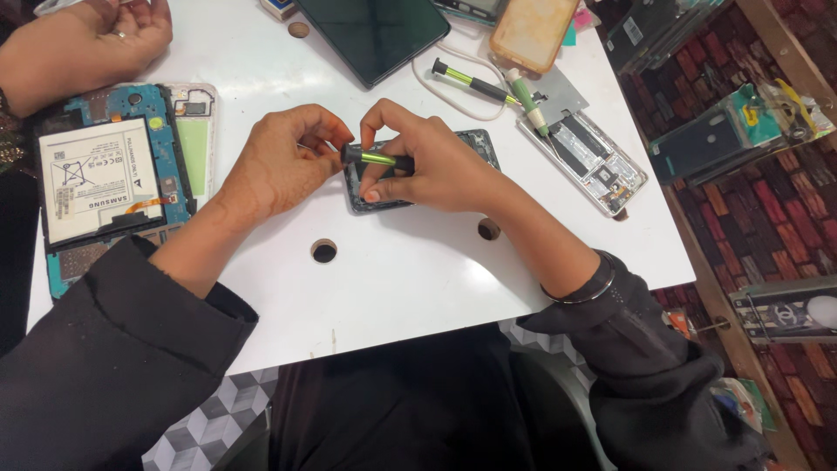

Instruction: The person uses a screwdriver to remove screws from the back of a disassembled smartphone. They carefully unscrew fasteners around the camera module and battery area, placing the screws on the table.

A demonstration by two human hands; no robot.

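At far left an opened tablet (113,179) lies beside another person's hand (83,44). Our left hand (279,166) pinches the screwdriver's (377,159) cap end; our right hand (436,161) curls round its shaft over the phone (475,144), mid-table (392,270). We'd best keep the tip seated and press lightly. Further right, two spare drivers (501,92) rest near another open phone (588,161).

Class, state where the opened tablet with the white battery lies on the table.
The opened tablet lies at the table's left edge, left of the person's left hand and below another person's hand.
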